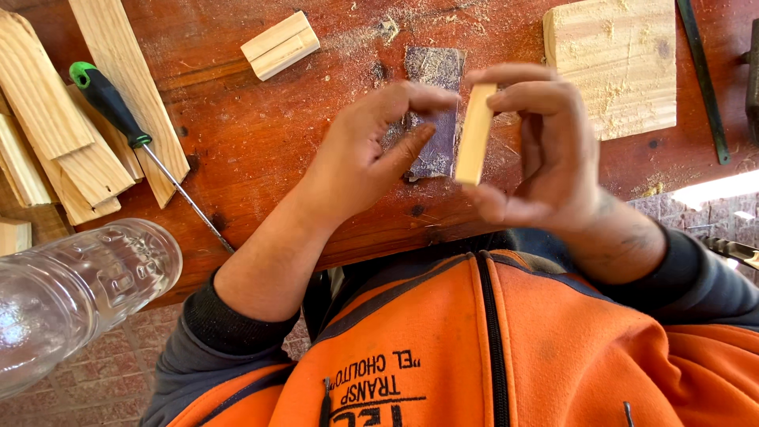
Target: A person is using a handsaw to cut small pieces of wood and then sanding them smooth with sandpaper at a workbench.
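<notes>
our right hand [545, 150] pinches a small pale wood block [475, 134] between thumb and fingers [518, 95], held upright just above the tabletop [261, 134]. our left hand [371, 150] grips a sheet of dark sandpaper [435, 75] between thumb and forefinger, just beside the block at its 9 o'clock. sawdust around the sandpaper. a grooved wood offcut [281, 45] at 11, a green-handled screwdriver [111, 103] and stacked wood strips [71, 134] at 9, a thick plank piece [613, 63] at 1, a clear plastic bottle [71, 292] at 8.
</notes>
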